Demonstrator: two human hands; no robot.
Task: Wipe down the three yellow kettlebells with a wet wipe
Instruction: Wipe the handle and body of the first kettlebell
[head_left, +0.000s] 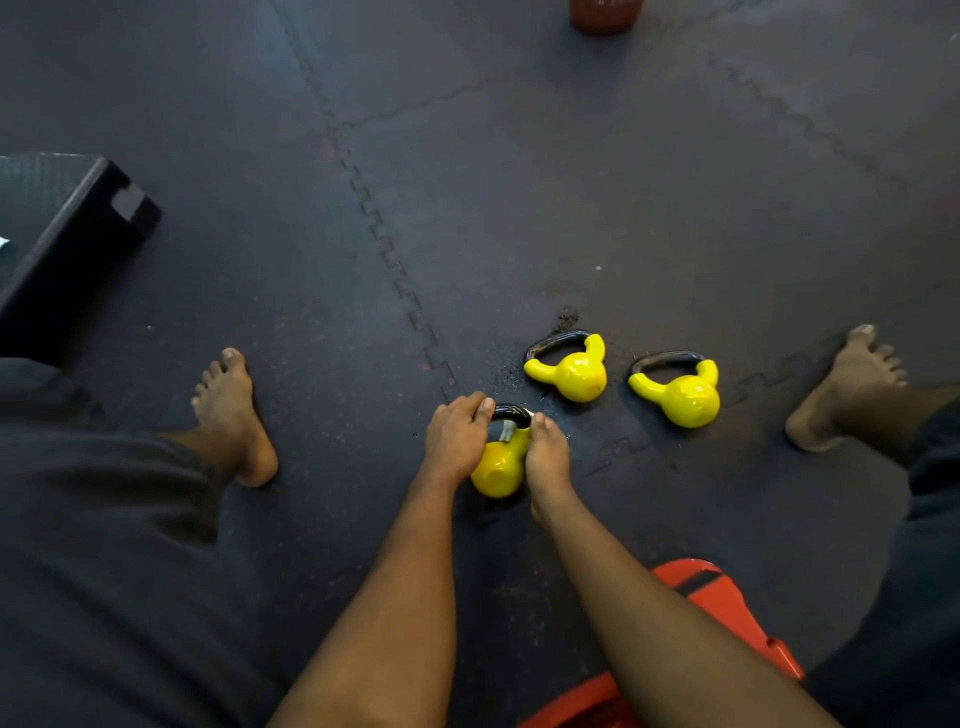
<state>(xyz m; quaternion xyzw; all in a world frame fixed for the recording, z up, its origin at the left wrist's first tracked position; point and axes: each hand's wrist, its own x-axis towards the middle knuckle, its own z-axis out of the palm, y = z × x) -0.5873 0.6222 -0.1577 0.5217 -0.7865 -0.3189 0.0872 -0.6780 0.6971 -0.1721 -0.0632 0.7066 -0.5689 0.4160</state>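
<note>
The floor (519, 182) was dark rubber matting, its tiles locked together along toothed seams, and the person sat low over it with bare feet planted wide. A black box (78, 208) stood far off to the left.

Just left of centre, the left hand (457, 441) was curled over the black handle (511, 413) of the near kettlebell (496, 465), steadying it. That bell lay between the two hands, handle pointing away from the person and yellow body toward them. A scrap of pale wipe (506, 431) showed at the neck under the handle. The right hand (545, 460) was closed against the bell's right side, thumb up by the handle, and seemed to be pinching the wipe there, though the fingers themselves were hidden.

The second kettlebell (574, 371) sat near, ahead and to the right, and the third (683, 395) was further right again. Both had their handles turned away, and I couldn't tell whether they stood or lay tipped. Neither was touched. To my eye the right hand, carrying the wipe, was the nearer one, so the work would travel forward and rightward.
</note>
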